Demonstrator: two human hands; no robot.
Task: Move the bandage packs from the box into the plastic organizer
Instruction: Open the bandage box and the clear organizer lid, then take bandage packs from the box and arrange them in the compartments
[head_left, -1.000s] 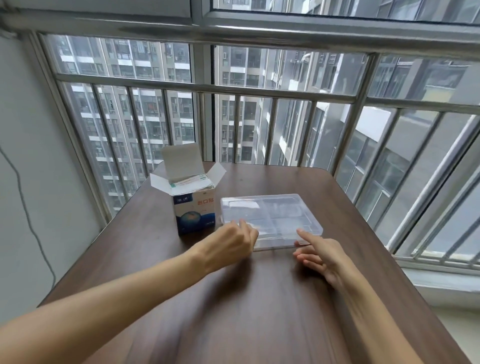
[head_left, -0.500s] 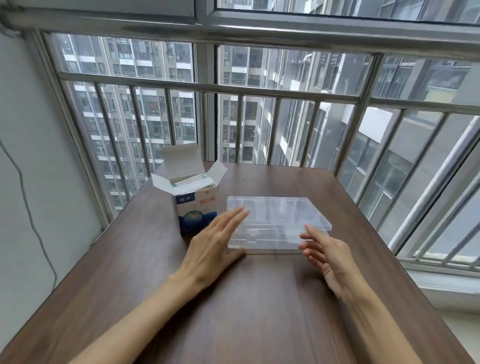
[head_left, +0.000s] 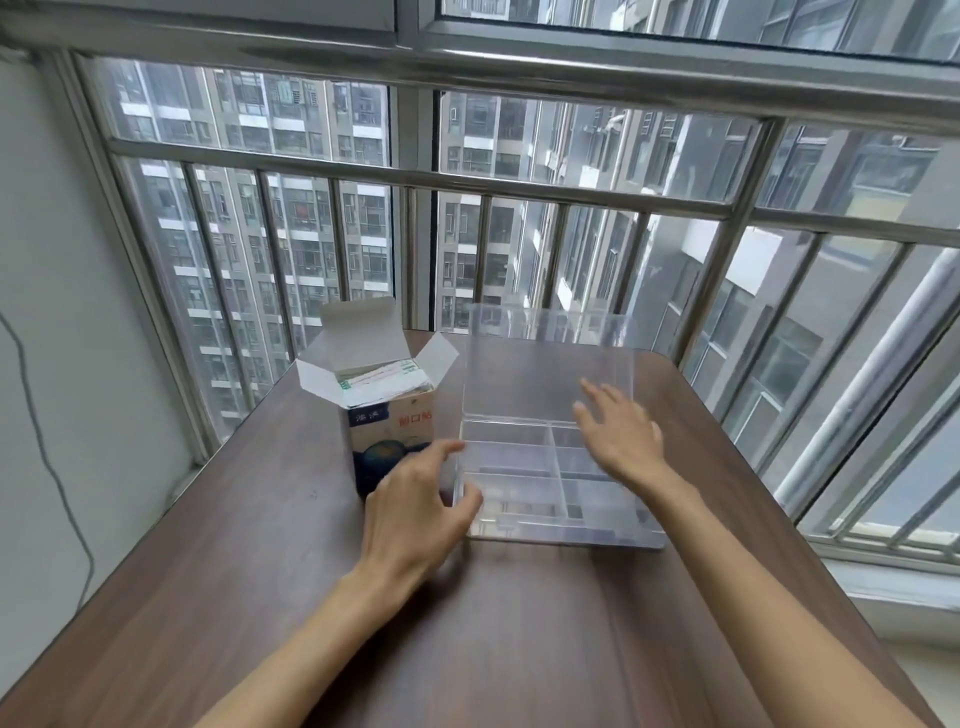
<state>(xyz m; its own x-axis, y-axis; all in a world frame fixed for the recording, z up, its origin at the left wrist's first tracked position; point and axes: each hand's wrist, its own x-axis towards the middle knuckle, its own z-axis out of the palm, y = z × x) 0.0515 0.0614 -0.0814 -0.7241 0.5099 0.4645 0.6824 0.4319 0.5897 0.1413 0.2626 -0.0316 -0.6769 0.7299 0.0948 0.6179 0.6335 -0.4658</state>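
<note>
The bandage packs (head_left: 385, 378) stand packed upright in the box (head_left: 390, 436), their top edges showing just below its opened flaps. The box stands upright on the table (head_left: 519, 623), just left of the organizer (head_left: 524, 499), close to it; whether the two touch cannot be told.

The organizer is a clear, shallow tray split into several compartments, lying flat on the table. Its lid (head_left: 545, 374) stands raised almost upright along the organizer's far edge, so the compartments lie uncovered, and they look bare of packs.

The left hand (head_left: 415, 514) sits at the organizer's near left corner, in front of the box. Its fingers are loosely bent and spread, the thumb at the organizer's left wall and the forefinger reaching toward the box's lower front. It grips nothing that can be made out.

The right hand (head_left: 621, 428) hovers over the organizer's right half, palm down, fingers straight and spread toward the lid. It is blurred, and whether the fingertips touch the lid cannot be told; it holds nothing.

Beyond the organizer's far edge the table ends at a window (head_left: 519, 234) with metal bars, tall buildings behind it. Left of the box is a pale wall (head_left: 67, 312) with a thin cable (head_left: 47, 457) running down it.
</note>
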